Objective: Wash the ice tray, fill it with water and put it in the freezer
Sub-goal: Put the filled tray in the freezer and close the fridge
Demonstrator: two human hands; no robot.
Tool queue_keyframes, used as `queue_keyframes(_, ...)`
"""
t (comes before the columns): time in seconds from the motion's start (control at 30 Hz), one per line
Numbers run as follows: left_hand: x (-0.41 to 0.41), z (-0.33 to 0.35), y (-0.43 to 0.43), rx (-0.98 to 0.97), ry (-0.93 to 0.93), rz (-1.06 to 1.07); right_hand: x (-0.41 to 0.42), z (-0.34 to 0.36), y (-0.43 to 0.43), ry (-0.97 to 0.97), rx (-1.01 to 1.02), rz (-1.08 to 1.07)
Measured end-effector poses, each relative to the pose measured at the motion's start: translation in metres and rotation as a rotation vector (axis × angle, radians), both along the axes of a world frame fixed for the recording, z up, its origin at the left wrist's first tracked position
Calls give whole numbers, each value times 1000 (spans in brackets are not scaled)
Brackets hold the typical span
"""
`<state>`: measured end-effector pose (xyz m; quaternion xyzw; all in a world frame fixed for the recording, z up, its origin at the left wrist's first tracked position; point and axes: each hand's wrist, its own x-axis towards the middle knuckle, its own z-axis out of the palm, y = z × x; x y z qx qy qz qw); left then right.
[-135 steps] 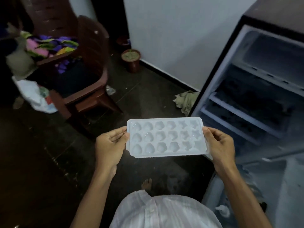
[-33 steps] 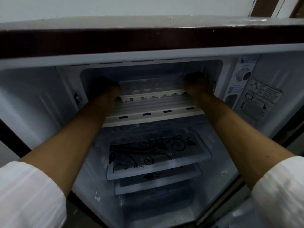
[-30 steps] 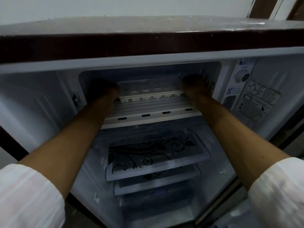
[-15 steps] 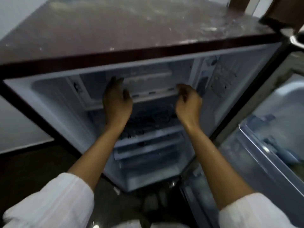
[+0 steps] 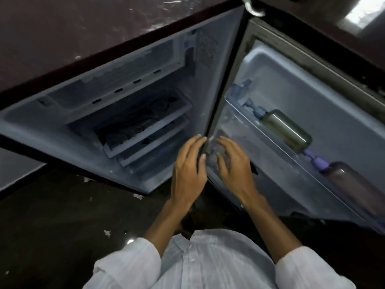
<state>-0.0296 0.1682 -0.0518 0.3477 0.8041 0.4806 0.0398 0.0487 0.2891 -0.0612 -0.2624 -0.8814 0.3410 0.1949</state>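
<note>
The fridge stands open below me, its freezer compartment (image 5: 116, 80) at the top of the cabinet. A pale edge of the white ice tray (image 5: 104, 75) shows inside that compartment, dim and partly hidden by the freezer's front lip. My left hand (image 5: 188, 172) and my right hand (image 5: 234, 170) hang side by side in front of the fridge's lower right corner, well below the freezer. Both hands hold nothing and their fingers are spread.
The fridge door (image 5: 302, 113) swings open to the right, with two bottles (image 5: 285, 128) lying in its rack. Patterned glass shelves (image 5: 145, 119) sit below the freezer. The dark maroon fridge top (image 5: 83, 28) fills the upper left. Dark floor (image 5: 52, 215) lies on my left.
Both hands let go of the ice tray in the freezer and drew back out and down. My view has risen above the fridge and turned right, so the door rack shows.
</note>
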Motion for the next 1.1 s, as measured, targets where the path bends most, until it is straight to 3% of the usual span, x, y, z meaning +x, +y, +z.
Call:
queue_keyframes(0.33, 106, -4, 28, -7, 241, -513, 163, 20, -3, -252, 133, -95)
queue_keyframes(0.53, 174, -14, 46, 0, 428, -685, 248, 10, 7, -348, 201, -51)
queue_keyframes(0.67, 227, -25, 66, -20, 496, -691, 317, -5, 26, -387, 232, -92)
queue_keyframes(0.83, 301, -35, 93, -43, 434, -628, 384, -7, 73, -335, 386, -251)
queue_keyframes(1.0, 360, -30, 111, -98, 337, -523, 403, 9, 123, -183, 205, -324)
queue_keyframes(1.1, 376, -23, 115, -122, 308, -474, 391, 20, 146, -129, 175, -245)
